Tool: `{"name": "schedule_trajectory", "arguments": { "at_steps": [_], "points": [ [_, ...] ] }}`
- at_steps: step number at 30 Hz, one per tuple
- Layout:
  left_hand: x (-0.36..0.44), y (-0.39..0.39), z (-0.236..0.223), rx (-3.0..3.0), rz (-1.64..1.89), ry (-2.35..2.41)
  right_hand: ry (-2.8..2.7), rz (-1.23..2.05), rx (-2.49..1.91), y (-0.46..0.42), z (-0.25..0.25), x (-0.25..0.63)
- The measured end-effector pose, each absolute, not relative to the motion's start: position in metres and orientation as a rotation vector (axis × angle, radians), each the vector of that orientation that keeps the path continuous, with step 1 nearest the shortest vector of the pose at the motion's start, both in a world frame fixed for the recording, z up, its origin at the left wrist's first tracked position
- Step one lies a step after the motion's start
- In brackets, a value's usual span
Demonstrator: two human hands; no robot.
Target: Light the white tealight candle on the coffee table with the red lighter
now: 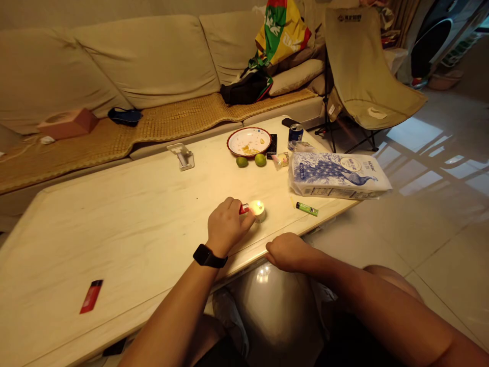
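My left hand, with a black watch on its wrist, is closed around a red lighter. The lighter's metal end points at a small round candle on the table, where a flame glows at the top. My fingers hide most of the lighter. At the table's front edge, my right hand is closed with its fingers curled under; whatever it may hold is hidden. A green lighter lies to the right of the candle. Another red lighter rests far off to the left.
A large tissue pack sits at the table's right end. Behind the candle are two green limes, a red-rimmed plate with food bits, a can and a white stand. A sofa runs along the back.
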State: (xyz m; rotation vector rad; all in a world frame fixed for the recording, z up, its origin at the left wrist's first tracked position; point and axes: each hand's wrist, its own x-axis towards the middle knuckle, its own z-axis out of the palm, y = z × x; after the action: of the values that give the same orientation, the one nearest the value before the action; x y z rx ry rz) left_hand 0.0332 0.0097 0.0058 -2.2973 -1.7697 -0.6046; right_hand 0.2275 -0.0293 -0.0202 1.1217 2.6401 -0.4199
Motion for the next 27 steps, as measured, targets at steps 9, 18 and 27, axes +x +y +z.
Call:
{"name": "schedule_trajectory", "arguments": {
  "at_steps": [9, 18, 27],
  "points": [
    [0.006, 0.003, 0.005, -2.24, -0.631, -1.879, 2.616, -0.443, 1.129, -0.028, -0.02, 0.226],
    [-0.002, 0.001, 0.003, -2.215, -0.6, -1.881, 2.603, -0.444, 1.149, -0.028, -0.02, 0.226],
    [-0.001, 0.002, 0.003, -2.227, -0.6, -1.9, 2.614, -0.415, 1.136, -0.028, -0.02, 0.226]
  ]
}}
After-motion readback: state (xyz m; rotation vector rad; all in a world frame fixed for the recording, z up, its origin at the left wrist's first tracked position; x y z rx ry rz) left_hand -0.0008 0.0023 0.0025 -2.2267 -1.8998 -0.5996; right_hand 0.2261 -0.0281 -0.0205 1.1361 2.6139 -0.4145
